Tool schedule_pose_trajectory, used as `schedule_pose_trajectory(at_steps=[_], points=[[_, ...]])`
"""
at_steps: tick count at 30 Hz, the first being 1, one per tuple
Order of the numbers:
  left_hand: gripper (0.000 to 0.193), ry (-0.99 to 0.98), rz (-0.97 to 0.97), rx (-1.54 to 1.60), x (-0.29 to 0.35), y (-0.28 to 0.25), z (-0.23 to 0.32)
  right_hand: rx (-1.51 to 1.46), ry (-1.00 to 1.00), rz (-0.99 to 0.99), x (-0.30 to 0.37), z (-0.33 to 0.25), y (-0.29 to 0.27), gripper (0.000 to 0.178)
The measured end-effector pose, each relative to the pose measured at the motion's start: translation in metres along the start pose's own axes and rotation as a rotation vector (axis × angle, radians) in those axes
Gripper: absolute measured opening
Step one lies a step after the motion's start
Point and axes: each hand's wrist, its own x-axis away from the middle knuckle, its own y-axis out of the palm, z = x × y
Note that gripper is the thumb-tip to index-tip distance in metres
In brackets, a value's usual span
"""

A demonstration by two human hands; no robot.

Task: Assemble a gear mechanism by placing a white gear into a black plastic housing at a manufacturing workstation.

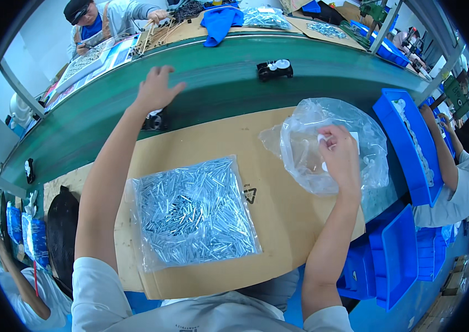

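Note:
My left hand (157, 89) reaches over the green conveyor belt with its fingers spread and nothing in them. Close below it, partly hidden by my wrist, is a small black assembly (156, 122) with a pale part on it. My right hand (342, 154) is over an opened clear plastic bag (307, 128), its fingers closed on a small white plastic part (321, 138). Another white piece shows in the bag beside the fingers. In front of me lies a flat clear bag of short silvery metal pins (195, 213) on a cardboard sheet (270, 232).
Farther along the conveyor belt (212, 72) sits a black assembly with white discs (275, 69); another black piece (29, 171) is far left. Blue bins (392, 257) stand at the right, near a co-worker's arm (443, 152). Across the belt another person works beside a blue cloth (220, 23).

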Motion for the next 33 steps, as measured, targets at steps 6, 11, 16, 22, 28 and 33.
schedule_pose_trajectory(at_steps=[6,11,16,22,28,33], points=[[0.055,0.321,-0.095,0.421,-0.071,0.061,0.074,-0.168,-0.283,0.058,-0.002,-0.028,0.028,0.021],[0.063,0.379,-0.283,0.683,-0.113,0.076,0.147,-0.266,-0.38,0.115,-0.001,-0.03,0.031,0.026],[0.079,0.246,-0.422,0.531,-0.14,0.07,0.138,-0.227,-0.365,0.135,-0.004,-0.025,0.037,0.025],[0.079,0.206,-0.391,0.507,-0.113,0.062,0.142,-0.294,-0.364,0.147,-0.005,-0.02,0.038,0.024],[0.067,-0.089,-0.299,1.111,-0.032,0.006,0.141,-0.347,-0.451,0.139,-0.002,-0.025,0.043,0.028],[0.081,0.016,-0.302,1.479,0.083,-0.035,0.129,-0.49,-0.553,0.06,0.021,-0.071,0.039,0.029]])
